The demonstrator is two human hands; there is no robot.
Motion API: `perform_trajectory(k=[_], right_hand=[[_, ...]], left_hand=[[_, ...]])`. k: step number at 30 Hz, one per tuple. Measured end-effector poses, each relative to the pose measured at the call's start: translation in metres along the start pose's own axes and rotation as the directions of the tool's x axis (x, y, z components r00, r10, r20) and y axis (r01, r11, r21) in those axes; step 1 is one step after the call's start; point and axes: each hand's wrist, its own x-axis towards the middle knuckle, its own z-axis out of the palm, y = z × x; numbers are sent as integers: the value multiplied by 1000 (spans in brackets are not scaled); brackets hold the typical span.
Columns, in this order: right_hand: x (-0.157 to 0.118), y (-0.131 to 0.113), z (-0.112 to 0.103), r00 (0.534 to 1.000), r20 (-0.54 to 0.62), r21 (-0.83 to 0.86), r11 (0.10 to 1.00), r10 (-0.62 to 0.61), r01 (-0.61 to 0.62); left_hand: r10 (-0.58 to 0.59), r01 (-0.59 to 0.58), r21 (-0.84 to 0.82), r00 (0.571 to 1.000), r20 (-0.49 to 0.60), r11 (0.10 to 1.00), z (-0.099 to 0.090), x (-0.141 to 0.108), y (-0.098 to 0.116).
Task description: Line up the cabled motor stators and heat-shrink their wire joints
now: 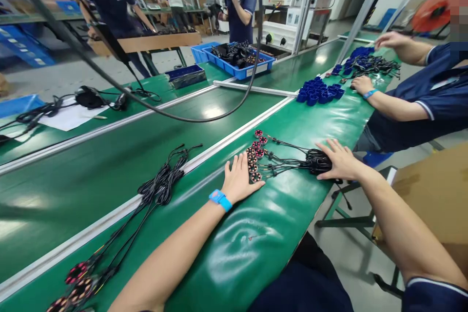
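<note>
My left hand point(239, 178), a blue strap at its wrist, lies flat on the green mat with fingers stretched. Its edge is against a cluster of small round motor stators point(253, 162) with copper windings, some pinkish red. Thin black leads run from these to a coiled bundle of black cables point(317, 161). Over the right end of that bundle, my right hand point(340, 160) rests with fingers spread and the thumb apart. Another bundle of black cables point(161, 185) lies to the left across the white rail, its leads ending in more wound stators point(81, 290) at the bottom left.
A co-worker's hand point(361, 85) is beside blue plastic caps point(319, 91) and more cables point(376, 66). Blue trays point(237, 72) of dark parts stand across the bench. A hanging black cable point(204, 120) loops in front. A cardboard box point(427, 190) stands at right.
</note>
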Motion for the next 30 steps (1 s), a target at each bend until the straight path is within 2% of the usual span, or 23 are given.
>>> perform_trajectory(k=[3,6,9,12,15,17,18,20,22,25,27,28,29,30], right_hand=[[16,11,-6,996,73,193,981,-47,32],[28,12,-12,998,48,250,968,-33,20],[41,24,-14,999,33,212,977,15,-21],[59,54,-16,992,-1,124,984,128,-127],[78,88,-24,956,-98,38,961,277,-275],[86,100,-31,925,-204,-16,944,320,-330],[88,101,-33,916,-269,-44,946,299,-322],[88,90,-33,899,-398,-103,965,184,-243],[84,65,-22,879,-476,-143,984,29,-109],[70,19,9,867,-467,-130,983,-175,128],[60,-5,34,854,-440,-91,960,-278,265],[56,-13,46,849,-434,-57,950,-301,308],[54,-20,57,847,-429,-22,942,-312,336],[53,-24,65,846,-432,10,937,-312,350]], left_hand=[[-25,25,-10,1000,-17,1000,2,34,7],[-68,68,-13,997,-34,998,3,65,11],[-94,93,-29,995,-17,995,5,107,18],[-64,64,-38,998,-15,997,5,162,37],[-53,51,-36,997,-52,998,-1,215,67],[-42,39,-34,996,-82,999,-7,230,85],[-23,20,-31,996,-92,999,-9,230,92],[34,-36,-17,995,-99,999,-12,211,97],[83,-84,1,993,-85,997,-12,175,90],[100,-99,22,992,-80,995,-15,104,58],[1,8,63,992,-130,998,-21,55,24],[-97,114,94,981,-167,989,-27,32,4],[-222,250,126,953,-204,960,-33,9,-17],[-348,389,156,908,-235,908,-39,-12,-38]])
